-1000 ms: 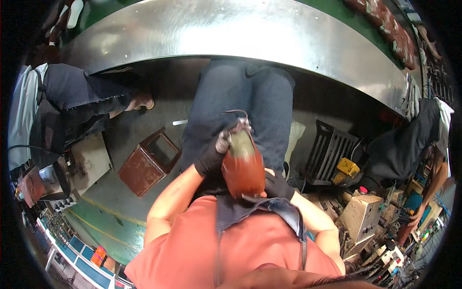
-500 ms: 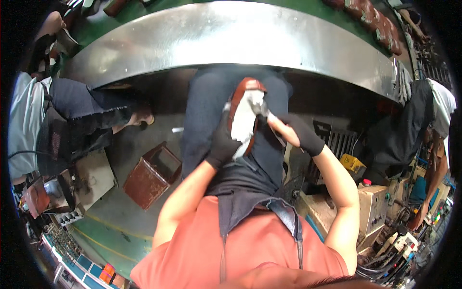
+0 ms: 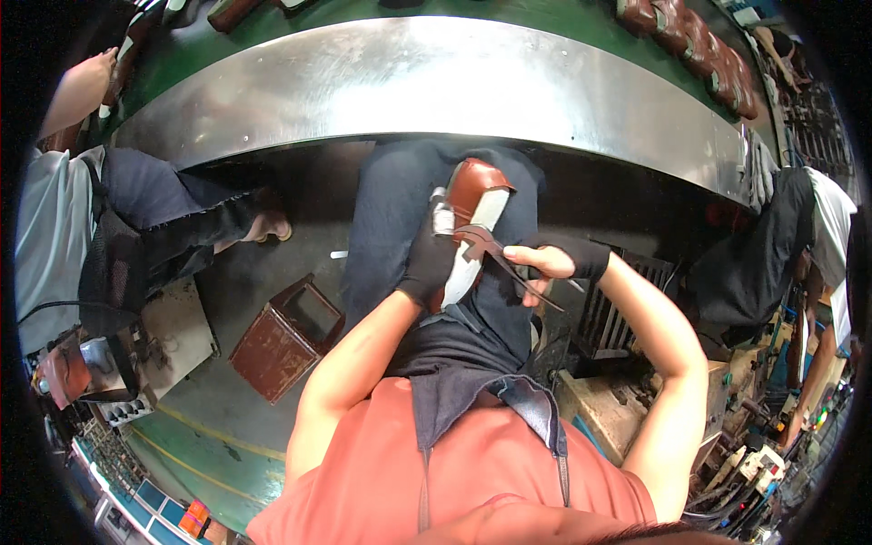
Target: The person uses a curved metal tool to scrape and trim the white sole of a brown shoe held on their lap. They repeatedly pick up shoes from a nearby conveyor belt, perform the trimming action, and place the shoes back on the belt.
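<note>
A brown leather shoe (image 3: 474,186) with a pale, whitish underside rests over my lap, its toe toward the metal bench. My left hand (image 3: 430,259), in a black fingerless glove, is closed around its left side; white wrapping shows on a digit. Across the shoe's middle lies a dark brown, forked, strap-like piece (image 3: 481,240), which runs to my right hand. My right hand (image 3: 545,262), also black-gloved, pinches near this piece with thumb and fingers. Thin shafts stick out below its fingers; what tool they belong to cannot be made out.
A curved metal bench edge (image 3: 363,86) spans the front, with brown shoes (image 3: 686,41) on the green surface beyond. A brown open box (image 3: 282,341) stands on the floor at left. People sit on both sides. A machine (image 3: 599,409) is near my right elbow.
The shoe has turned, showing more brown leather at the toe. The metal tool head over the underside is gone from there; the dark forked piece now crosses it. My right hand is slightly lower.
</note>
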{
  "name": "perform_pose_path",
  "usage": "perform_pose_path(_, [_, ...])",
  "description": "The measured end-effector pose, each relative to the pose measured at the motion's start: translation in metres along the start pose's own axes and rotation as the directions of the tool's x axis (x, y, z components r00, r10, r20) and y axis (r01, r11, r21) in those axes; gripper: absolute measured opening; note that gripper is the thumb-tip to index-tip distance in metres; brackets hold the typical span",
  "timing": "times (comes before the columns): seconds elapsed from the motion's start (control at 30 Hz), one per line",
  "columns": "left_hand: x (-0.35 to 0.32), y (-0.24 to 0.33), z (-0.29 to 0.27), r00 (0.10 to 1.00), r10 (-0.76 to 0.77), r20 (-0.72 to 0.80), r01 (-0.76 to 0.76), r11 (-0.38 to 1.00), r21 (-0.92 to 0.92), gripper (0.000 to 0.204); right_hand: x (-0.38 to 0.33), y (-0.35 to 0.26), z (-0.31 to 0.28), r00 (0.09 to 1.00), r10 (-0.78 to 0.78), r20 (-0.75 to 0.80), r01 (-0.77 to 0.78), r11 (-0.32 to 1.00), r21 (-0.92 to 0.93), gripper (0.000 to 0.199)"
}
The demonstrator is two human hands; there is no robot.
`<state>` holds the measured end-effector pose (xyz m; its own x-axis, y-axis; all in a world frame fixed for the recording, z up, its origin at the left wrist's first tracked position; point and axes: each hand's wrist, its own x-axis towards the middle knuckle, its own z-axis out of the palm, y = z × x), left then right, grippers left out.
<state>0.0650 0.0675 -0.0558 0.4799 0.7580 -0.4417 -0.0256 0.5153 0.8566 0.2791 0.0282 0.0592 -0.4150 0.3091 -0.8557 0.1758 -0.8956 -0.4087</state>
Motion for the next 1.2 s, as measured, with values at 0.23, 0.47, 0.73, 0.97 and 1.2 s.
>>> perform_pose_path(0.23, [0.012,0.007,-0.016,0.965,0.259,-0.046,-0.145,0.671,0.727,0.067,-0.045,-0.065,0.037,0.697,-0.714,-0.065,0.080,0.167,-0.983,0.042])
perform_pose_path(0.47, [-0.048,-0.020,-0.017,0.837,0.522,0.162,-0.512,0.646,0.566,0.075,0.017,0.046,0.036,0.693,-0.668,-0.271,0.323,0.624,-0.712,0.040])
perform_pose_path(0.73, [-0.059,-0.078,-0.020,0.973,0.189,-0.129,-0.115,0.891,0.439,0.045,0.001,0.075,0.055,0.843,-0.409,-0.350,0.134,0.790,-0.599,0.047])
perform_pose_path(0.97, [-0.052,-0.085,-0.030,0.952,0.262,0.159,-0.304,0.867,0.395,0.053,0.020,0.042,0.059,0.625,-0.750,-0.216,0.405,0.548,-0.732,0.044])
perform_pose_path(1.2, [-0.091,0.083,-0.080,0.901,0.193,0.388,-0.433,0.446,0.784,0.069,-0.015,0.093,0.044,0.744,-0.433,-0.508,0.307,0.898,-0.316,0.041])
